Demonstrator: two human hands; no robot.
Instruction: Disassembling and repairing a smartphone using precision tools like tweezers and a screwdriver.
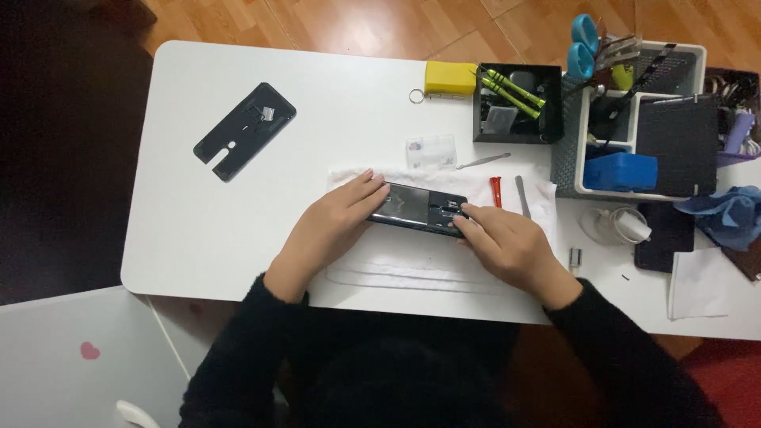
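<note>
A dark phone [418, 207] lies on a white cloth [444, 261] in the middle of the white table [206, 230]. My left hand [333, 226] grips the phone's left end, fingers laid over its edge. Fingertips of my right hand [507, 246] press on the phone's right end, holding it there. Both arms wear black sleeves. A black phone back cover [244, 131] lies apart at the table's far left.
Right of the phone lie a red tool [496, 191] and grey metal pry tools [522, 196]. Behind are a small clear bag [432, 150], a yellow box [450, 78], a black tray of green tools [518, 103], and a white organiser [642, 119]. A blue cloth [725, 214] sits far right.
</note>
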